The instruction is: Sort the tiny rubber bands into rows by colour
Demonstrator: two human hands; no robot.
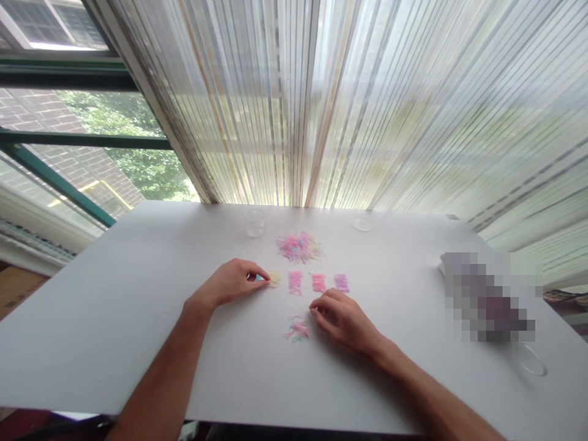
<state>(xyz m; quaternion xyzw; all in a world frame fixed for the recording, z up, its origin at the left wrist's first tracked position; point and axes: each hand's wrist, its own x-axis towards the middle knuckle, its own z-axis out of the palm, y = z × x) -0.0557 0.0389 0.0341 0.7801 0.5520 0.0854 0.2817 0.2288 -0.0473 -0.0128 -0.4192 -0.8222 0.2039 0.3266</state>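
My left hand (232,283) rests on the white table (138,318) with its fingers pinched together on a small blue piece beside a yellow group (274,278). To the right of that lie a light pink group (294,282), a deeper pink group (318,282) and a purple group (341,282), all in a row. My right hand (342,317) lies curled just below that row, fingertips pressed to the table next to a small mixed clump (297,329). A larger mixed pile of tiny coloured pieces (299,246) sits farther back.
A clear cup (255,222) stands at the back left of the pile, and a clear lid (363,223) lies at the back right. A blurred-out object (489,297) sits at the right, with another clear lid (529,360) near it. Vertical blinds hang behind the table.
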